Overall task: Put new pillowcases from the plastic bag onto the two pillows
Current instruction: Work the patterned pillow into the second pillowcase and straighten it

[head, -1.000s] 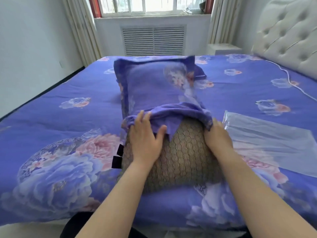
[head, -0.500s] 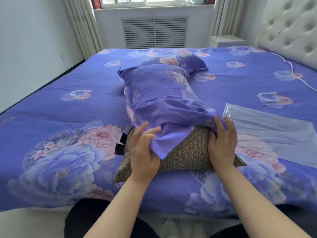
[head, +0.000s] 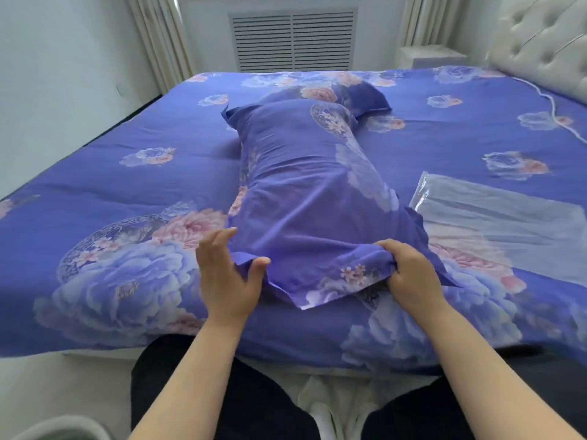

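From my remote seat I see the pillowcase [head: 305,198] drawn down over the pillow so that none of the pillow itself shows; it lies lengthwise on the bed [head: 104,192], its open end hanging at the near edge in front of me. My left hand [head: 227,277] has the hem's left corner between thumb and fingers, the other fingers spread fairly wide, while my right hand [head: 413,277] is curled tight around a bunch of fabric at the right corner. To finish this step well, I judge both corners should be pulled evenly toward me and slightly outward, so the filling seats into the far corners and the bulge in the middle flattens (a lopsided tug would probably twist the case around the pillow). Then the flap needs tucking or smoothing. A second pillow [head: 349,90], already in matching floral cloth, lies just beyond the far end. The clear plastic bag [head: 495,223] lies flat on the bed to the right, near my right hand but not touching it; I cannot tell if anything is inside. The bedspread is blue-violet with pink peonies; a tufted headboard [head: 540,42] stands at right, with a louvred radiator cover [head: 292,39] and curtains [head: 158,42] on the far wall.
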